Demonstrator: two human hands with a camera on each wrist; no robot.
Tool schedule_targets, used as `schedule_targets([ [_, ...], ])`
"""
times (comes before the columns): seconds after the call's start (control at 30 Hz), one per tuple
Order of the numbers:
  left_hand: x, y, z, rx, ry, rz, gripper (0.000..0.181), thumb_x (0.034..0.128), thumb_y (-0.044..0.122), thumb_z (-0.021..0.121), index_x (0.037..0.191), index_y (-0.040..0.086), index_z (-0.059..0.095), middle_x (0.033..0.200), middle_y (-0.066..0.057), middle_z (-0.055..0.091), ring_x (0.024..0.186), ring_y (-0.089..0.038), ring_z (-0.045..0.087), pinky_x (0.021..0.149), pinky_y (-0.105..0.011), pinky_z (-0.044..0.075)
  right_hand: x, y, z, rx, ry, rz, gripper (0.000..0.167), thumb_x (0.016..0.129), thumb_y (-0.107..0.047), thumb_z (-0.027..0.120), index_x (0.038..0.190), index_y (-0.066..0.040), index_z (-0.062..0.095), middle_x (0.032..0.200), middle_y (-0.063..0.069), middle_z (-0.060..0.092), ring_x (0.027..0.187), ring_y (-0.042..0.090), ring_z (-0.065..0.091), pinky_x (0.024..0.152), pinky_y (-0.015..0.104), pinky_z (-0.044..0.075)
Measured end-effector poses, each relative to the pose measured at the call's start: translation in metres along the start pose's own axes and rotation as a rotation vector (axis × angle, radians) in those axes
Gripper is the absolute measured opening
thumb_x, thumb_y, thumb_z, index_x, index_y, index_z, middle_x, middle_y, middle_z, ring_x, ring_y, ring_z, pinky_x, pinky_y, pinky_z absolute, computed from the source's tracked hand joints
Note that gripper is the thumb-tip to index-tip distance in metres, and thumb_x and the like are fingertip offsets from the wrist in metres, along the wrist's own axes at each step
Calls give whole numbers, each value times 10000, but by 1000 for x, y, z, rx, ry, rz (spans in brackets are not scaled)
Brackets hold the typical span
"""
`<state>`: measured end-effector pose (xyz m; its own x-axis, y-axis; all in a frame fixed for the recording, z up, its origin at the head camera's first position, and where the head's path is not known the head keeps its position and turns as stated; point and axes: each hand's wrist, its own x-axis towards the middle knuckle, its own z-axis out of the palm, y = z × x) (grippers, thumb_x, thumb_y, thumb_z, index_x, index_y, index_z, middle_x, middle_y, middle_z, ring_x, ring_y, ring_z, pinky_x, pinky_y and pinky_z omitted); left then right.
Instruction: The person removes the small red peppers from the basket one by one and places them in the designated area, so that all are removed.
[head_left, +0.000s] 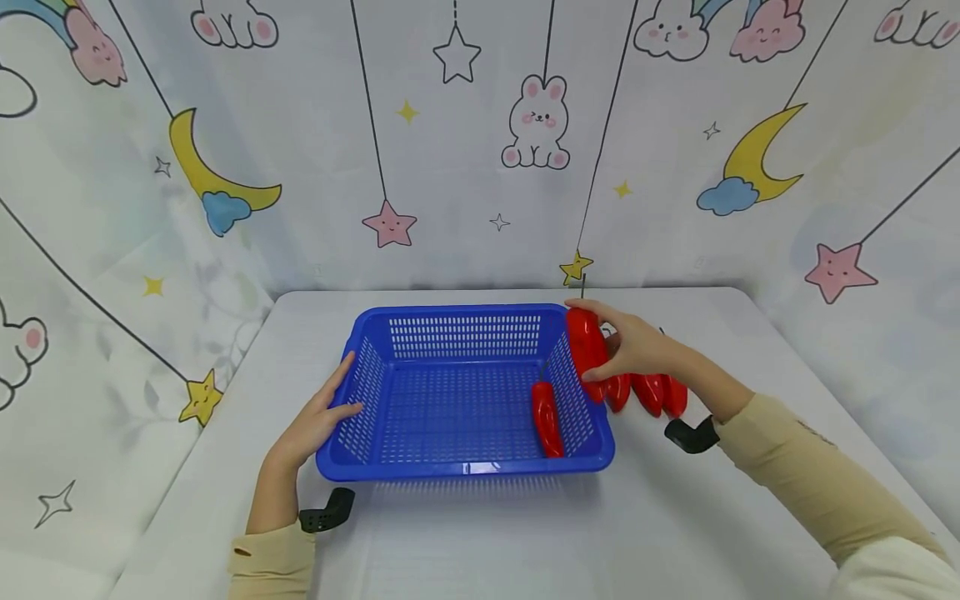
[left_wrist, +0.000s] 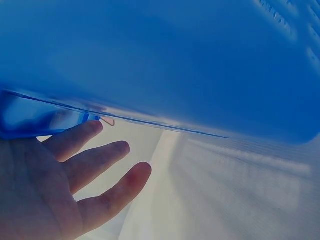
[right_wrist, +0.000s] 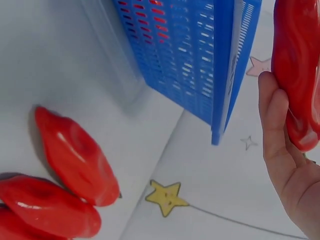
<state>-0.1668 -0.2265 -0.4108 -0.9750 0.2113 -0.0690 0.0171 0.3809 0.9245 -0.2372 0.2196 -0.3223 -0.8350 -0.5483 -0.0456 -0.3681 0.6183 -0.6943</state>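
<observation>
A blue plastic basket [head_left: 457, 310] with slotted walls stands on the white table. My left hand [head_left: 313, 425] rests at its left rim; in the left wrist view the hand's fingers [left_wrist: 117, 195] are spread and nearly straight beside the blue plastic. With my right hand [head_left: 637, 343] I grip a large red chili pepper [head_left: 587, 346], raised over the basket's right rim, its thin stem pointing up. Inside the basket, near the right wall, lies another red pepper [head_left: 547, 419]. In the right wrist view the fingers [right_wrist: 272, 117] press the held pepper [right_wrist: 298, 70].
Several more red peppers [head_left: 649, 392] lie on the table just right of the basket, partly behind my right arm; the right wrist view shows one pepper [right_wrist: 75, 155] clearly. A patterned cloth backdrop [head_left: 465, 183] rises behind the table [head_left: 480, 542].
</observation>
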Motion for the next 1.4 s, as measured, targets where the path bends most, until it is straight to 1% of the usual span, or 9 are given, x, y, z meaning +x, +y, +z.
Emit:
schedule_targets([
  [0.17,0,0,0,-1,0,3,739,910,95,466,1479,275,31,1528,-107,-34,1363,-393,-21,997,-668,48,-7,9,-7,-20,35,33,1003,651,-201,824,1442,-279,213,1226,180,426,940,324,613,681,398,542],
  [0.4,-1,1,0,11,3,-10,740,913,101,463,1477,288,22,1527,-111,-35,1360,-404,-17,988,-678,54,-21,21,-19,-17,64,60,1011,663,-163,813,1455,-232,188,1262,224,393,961,373,594,692,433,536],
  [0.57,-1,1,-1,10,4,-2,742,913,99,468,1477,288,24,1528,-109,-32,1362,-399,-17,990,-675,51,-30,30,-29,-12,77,83,1017,669,-157,807,1460,-218,171,1289,235,375,954,380,591,701,443,532],
  [0.73,-1,1,-1,1,1,6,746,912,101,474,1476,292,25,1528,-106,-32,1362,-397,-14,993,-672,56,-37,38,-36,17,82,111,1029,667,-150,806,1463,-210,157,1303,239,353,995,419,559,706,442,532],
  [0.83,-1,1,-1,4,1,3,745,913,104,473,1475,299,24,1528,-105,-32,1361,-401,-11,991,-673,59,-43,41,-39,26,87,132,1032,672,-150,801,1465,-191,143,1313,259,328,1018,460,526,699,450,532],
  [0.97,0,0,0,7,3,-3,744,915,101,466,1474,307,21,1528,-104,-33,1360,-407,-9,989,-676,61,-50,49,-44,32,93,141,1030,678,-147,796,1466,-177,132,1311,272,312,1030,488,500,690,452,533],
  [1.13,-1,0,0,4,5,-6,745,914,103,467,1473,313,21,1528,-104,-34,1359,-410,-7,988,-677,65,-56,59,-51,35,94,138,1023,680,-139,794,1463,-169,136,1293,260,323,1021,480,502,671,437,538],
  [1.4,0,1,0,2,4,3,748,909,94,472,1475,297,27,1528,-103,-32,1364,-393,-16,1001,-662,50,-63,79,-60,49,80,162,1022,670,-98,791,1452,-110,134,1258,275,330,1027,493,474,657,432,541],
])
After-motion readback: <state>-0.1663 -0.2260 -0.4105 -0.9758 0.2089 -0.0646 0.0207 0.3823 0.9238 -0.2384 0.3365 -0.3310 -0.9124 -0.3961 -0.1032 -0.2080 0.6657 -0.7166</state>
